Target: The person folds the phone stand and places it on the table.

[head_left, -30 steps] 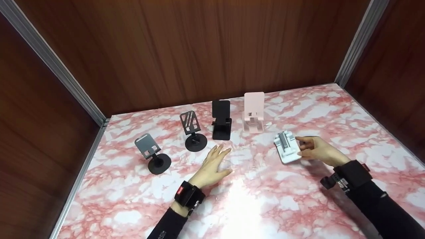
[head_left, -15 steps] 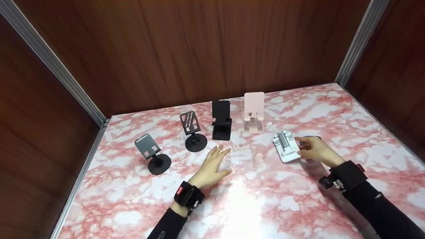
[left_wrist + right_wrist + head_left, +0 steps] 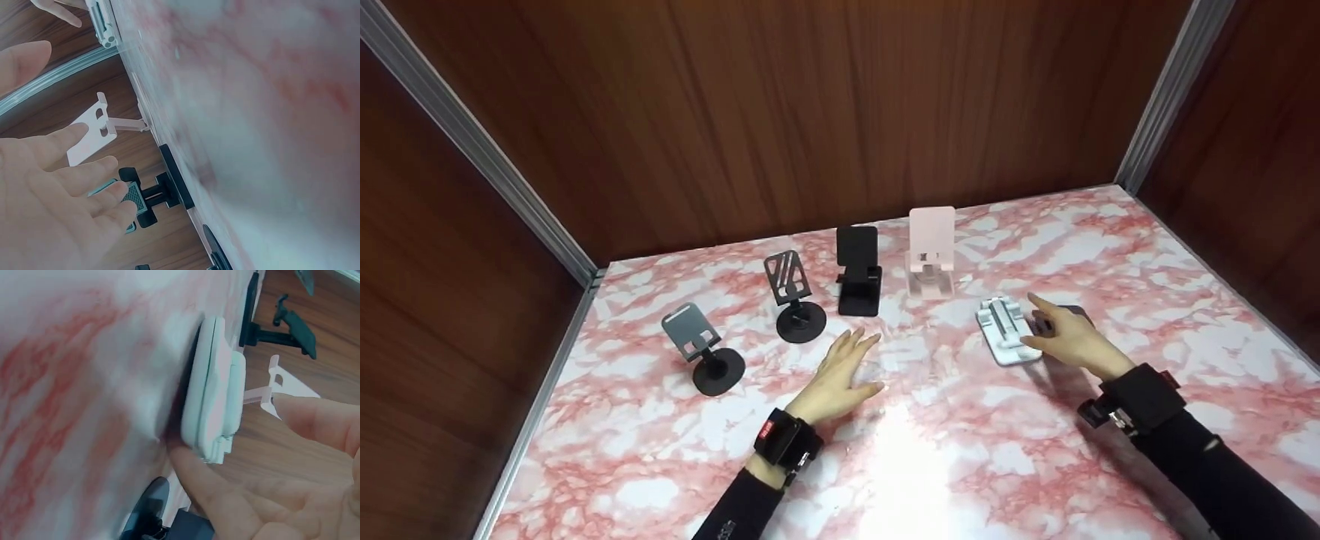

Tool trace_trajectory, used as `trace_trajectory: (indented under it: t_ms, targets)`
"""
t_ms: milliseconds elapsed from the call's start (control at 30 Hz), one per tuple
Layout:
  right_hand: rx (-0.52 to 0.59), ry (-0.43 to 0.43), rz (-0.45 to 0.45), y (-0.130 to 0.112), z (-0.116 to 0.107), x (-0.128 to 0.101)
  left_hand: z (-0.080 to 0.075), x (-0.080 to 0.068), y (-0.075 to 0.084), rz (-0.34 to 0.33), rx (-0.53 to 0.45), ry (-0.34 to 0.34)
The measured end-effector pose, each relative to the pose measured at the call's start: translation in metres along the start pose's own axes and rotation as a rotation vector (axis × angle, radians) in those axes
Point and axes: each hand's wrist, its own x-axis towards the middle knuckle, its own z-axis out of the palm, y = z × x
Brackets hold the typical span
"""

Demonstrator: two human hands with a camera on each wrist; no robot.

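Note:
A folded white phone stand (image 3: pixel 1006 331) lies flat on the marbled table at the right. Right beside it is my right hand (image 3: pixel 1069 337), thumb and index finger spread apart. In the right wrist view, one fingertip (image 3: pixel 183 453) is right at the lower end of the white stand (image 3: pixel 208 388), while the thumb stands away from it. My left hand (image 3: pixel 836 379) hovers or rests over the middle of the table, fingers extended and holding nothing. Just beyond those fingers stands a black phone stand (image 3: pixel 859 274).
An unfolded pink phone stand (image 3: pixel 931 251) is at the back. Two stands with round bases, one slotted black (image 3: pixel 801 322) and one grey (image 3: pixel 690 330), are at the left. Another dark stand (image 3: pixel 146 512) sits partly behind my right hand. Wood-grain panels (image 3: pixel 810 112) enclose the table.
My right hand has let go of the white phone stand, its fingers spreading apart. The stand has settled flatter on the table. My left hand has stayed in place.

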Motion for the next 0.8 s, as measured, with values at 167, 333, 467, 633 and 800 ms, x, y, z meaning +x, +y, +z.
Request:
trace_trajectory:
  t_ms: [167, 333, 467, 633, 800]
  targets:
    - [-0.114, 0.052, -0.035, -0.007, 0.003, 0.0, 0.0, 0.001, -0.001, -0.003, 0.012, 0.003]
    - [-0.229, 0.093, -0.118, -0.016, 0.009, 0.003, 0.0, 0.001, -0.002, -0.002, 0.069, 0.04]
    - [-0.29, 0.116, -0.176, -0.021, 0.014, 0.004, 0.0, 0.002, 0.0, 0.003, 0.169, 0.108]
    - [-0.398, 0.115, -0.175, -0.024, 0.019, 0.008, -0.001, 0.003, 0.0, -0.041, 0.286, 0.179]
    - [-0.505, 0.134, -0.15, -0.027, 0.021, 0.013, -0.002, 0.005, -0.002, -0.072, 0.36, 0.225]
